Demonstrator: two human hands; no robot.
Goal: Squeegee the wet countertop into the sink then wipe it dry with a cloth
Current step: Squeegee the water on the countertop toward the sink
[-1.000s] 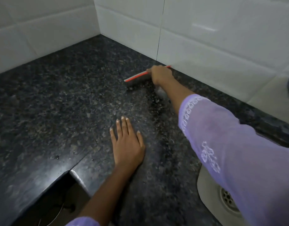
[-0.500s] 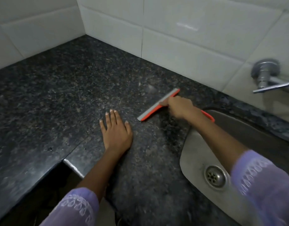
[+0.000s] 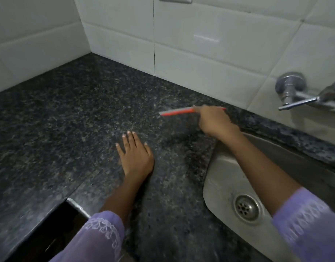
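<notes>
Orange squeegee [image 3: 179,111] right of the frame's centre, blurred, low over the dark speckled table [image 3: 68,120] close to the back wall; contact with the stone impossible to tell. Gripped by the right hand [image 3: 213,122], fingers curled round the handle end, which lies hidden under the knuckles. Left hand [image 3: 135,156] spread flat on the table at centre frame, fingers straight, holding nothing.

Probably light and stiff in the frame, with a soft flexible blade edge; likely slippery when wet. Best held by the handle, as now, never by the blade, tilted enough for the edge to bend and seal against the stone.

Steel sink [image 3: 225,178] at lower right, drain [image 3: 247,207] visible, its rim just beside the right forearm. Chrome tap [image 3: 291,91] at the right edge, jutting from white wall tiles [image 3: 200,53]. Left hand perhaps in the way of a wide pull towards the sink. No cloth in view.
</notes>
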